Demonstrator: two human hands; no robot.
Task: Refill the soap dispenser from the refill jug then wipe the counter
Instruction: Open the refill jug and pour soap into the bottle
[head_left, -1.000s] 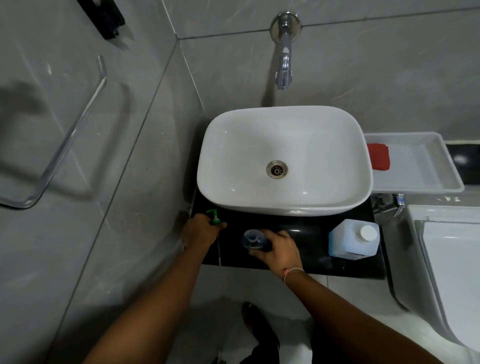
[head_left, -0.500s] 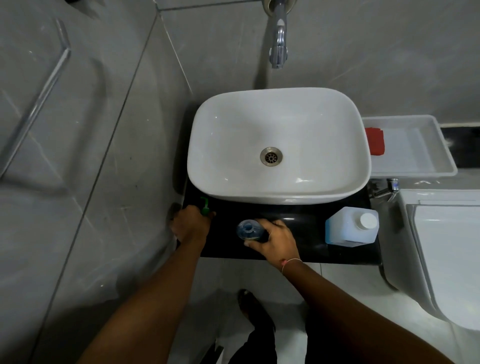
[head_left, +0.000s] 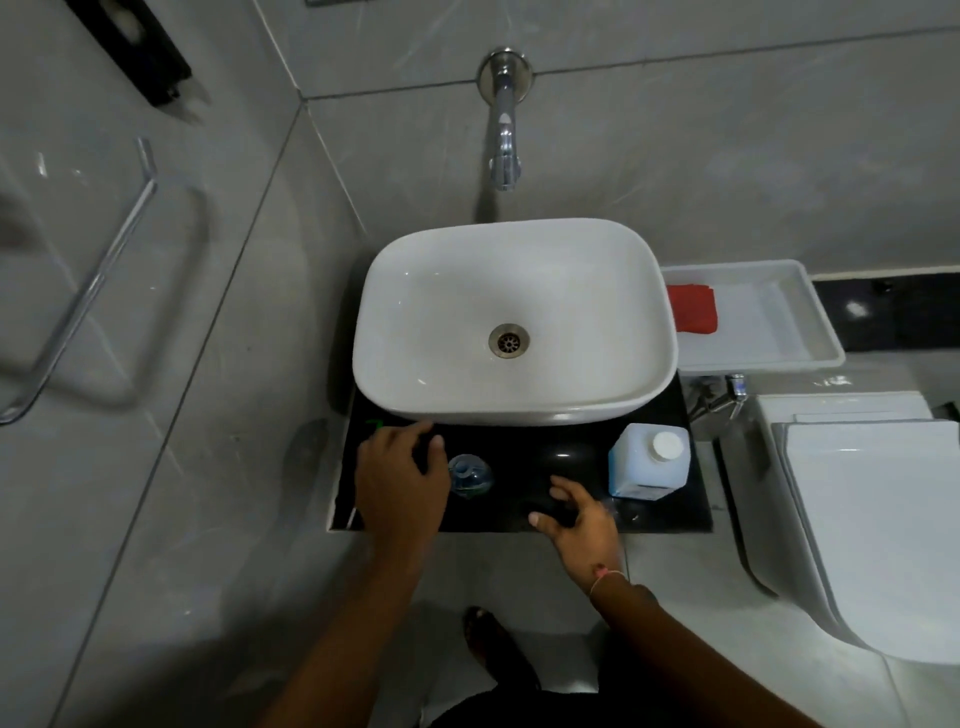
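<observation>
The clear soap dispenser bottle (head_left: 470, 475) stands uncapped on the black counter (head_left: 524, 452) in front of the basin. Its green pump (head_left: 373, 425) lies on the counter at the far left, mostly hidden by my left hand (head_left: 400, 480). That hand is open with fingers spread, its edge right beside the bottle. My right hand (head_left: 576, 519) hovers open over the counter's front edge, between the bottle and the refill jug (head_left: 649, 462). The jug is white with a white cap and stands at the counter's right end. A red cloth (head_left: 693, 309) lies in a white tray (head_left: 821, 332).
The white basin (head_left: 514, 322) fills the back of the counter under a wall faucet (head_left: 504, 145). A toilet (head_left: 857, 493) stands to the right, and a chrome towel bar (head_left: 88, 291) hangs on the left wall. A foot (head_left: 493, 649) is on the floor below.
My right hand let go of the dispenser bottle and moved right toward the jug. My left hand released the green pump and shifted right, next to the bottle.
</observation>
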